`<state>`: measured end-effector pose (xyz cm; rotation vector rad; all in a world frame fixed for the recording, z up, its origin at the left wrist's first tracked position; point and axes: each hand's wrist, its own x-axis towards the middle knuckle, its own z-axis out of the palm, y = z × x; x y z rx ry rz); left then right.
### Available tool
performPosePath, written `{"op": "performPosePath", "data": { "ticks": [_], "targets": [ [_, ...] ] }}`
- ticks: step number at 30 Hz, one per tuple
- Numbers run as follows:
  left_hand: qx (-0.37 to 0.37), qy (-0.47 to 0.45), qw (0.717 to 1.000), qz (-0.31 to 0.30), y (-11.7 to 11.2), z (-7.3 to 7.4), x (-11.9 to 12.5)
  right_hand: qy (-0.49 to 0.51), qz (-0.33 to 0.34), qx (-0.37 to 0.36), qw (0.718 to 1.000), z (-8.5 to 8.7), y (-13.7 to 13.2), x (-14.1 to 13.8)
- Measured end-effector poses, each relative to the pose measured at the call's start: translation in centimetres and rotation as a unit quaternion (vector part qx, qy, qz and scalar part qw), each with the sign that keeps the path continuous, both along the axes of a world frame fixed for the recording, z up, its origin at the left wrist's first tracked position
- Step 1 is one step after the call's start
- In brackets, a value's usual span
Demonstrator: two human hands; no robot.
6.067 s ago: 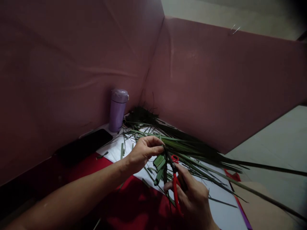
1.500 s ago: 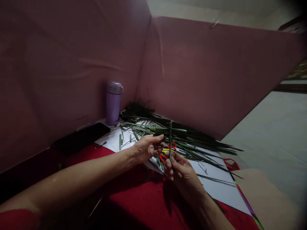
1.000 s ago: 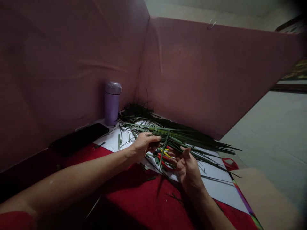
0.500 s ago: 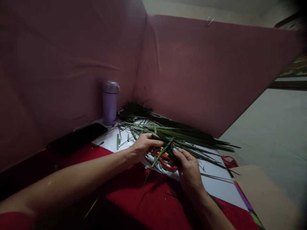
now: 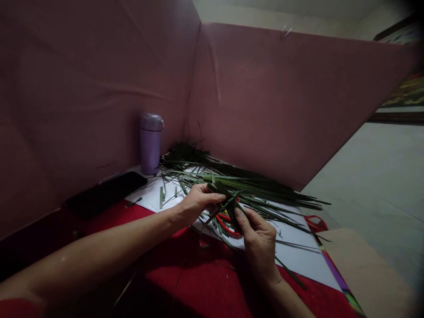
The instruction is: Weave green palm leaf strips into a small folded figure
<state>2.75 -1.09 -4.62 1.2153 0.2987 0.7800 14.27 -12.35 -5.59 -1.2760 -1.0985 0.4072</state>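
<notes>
Currently, clock read from between the hands: two pink panels [image 5: 265, 110] are walling off the far side, 9 round to 2. Red cloth [image 5: 202, 278] is covering the near side at 6; a white sheet [image 5: 304, 260] is lying over it, showing most at 4. Long green leaf blades [image 5: 278, 190] are sprawling across the sheet, 11 to 3. A black phone-like slab [image 5: 109, 192] is lying at 9, detail too dark to read. A purple lidded tumbler [image 5: 150, 150] is standing upright at 10.

Left hand [image 5: 199, 203] is pinching, thumb closed on the upper-left end of a crossed-leaf piece [image 5: 233, 197]; right hand [image 5: 260, 232] is pinching its lower-right part, thumb on top. Piece is hanging at centre, above the sheet. Red-handled scissors [image 5: 230, 229] are sitting just beneath at 6, partly hidden.

Handling, my read: piece is looking very light, springy, smooth enough to slip, likely to crease or split if bent hard. Best hold: flat thumb-and-finger pinch right by the crossing; loose ends are giving no control.

Delta: 6 s ago right hand was holding red-handled scissors, now it's gripping leaf. 1 s ago its fingers were spread; now they're closing on the piece.
</notes>
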Motion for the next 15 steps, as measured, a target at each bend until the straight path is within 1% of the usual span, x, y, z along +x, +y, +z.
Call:
{"op": "performPosePath", "data": {
  "ticks": [4, 6, 8, 9, 10, 12, 13, 15],
  "targets": [
    [0.058, -0.018, 0.998, 0.025, -0.5, 0.6, -0.3, -0.079, -0.029, 0.024, 0.996, -0.3, -0.3, 0.0],
    [0.092, -0.025, 0.995, 0.031, -1.0, 1.1, -0.4, -0.087, -0.036, 0.043, 0.995, -0.5, -0.2, 0.1],
    [0.163, -0.037, 0.985, 0.045, -1.5, 1.5, -0.7, -0.076, -0.031, 0.064, 0.995, -0.8, -0.1, 0.1],
    [0.22, -0.045, 0.973, 0.058, -1.8, 1.6, -0.8, -0.07, -0.029, 0.076, 0.994, -1.0, -0.1, 0.2],
    [0.286, -0.053, 0.954, 0.074, -2.0, 1.8, -0.9, -0.067, -0.03, 0.089, 0.993, -1.1, 0.0, 0.2],
    [0.414, -0.065, 0.902, 0.102, -2.5, 1.9, -1.2, -0.07, -0.038, 0.108, 0.991, -1.4, 0.1, 0.2],
    [0.463, -0.069, 0.877, 0.112, -2.6, 2.0, -1.3, -0.074, -0.039, 0.111, 0.99, -1.4, 0.1, 0.3],
    [0.53, -0.078, 0.835, 0.125, -3.0, 2.0, -1.4, -0.08, -0.029, 0.105, 0.991, -1.5, 0.0, 0.4]
  ]
}}
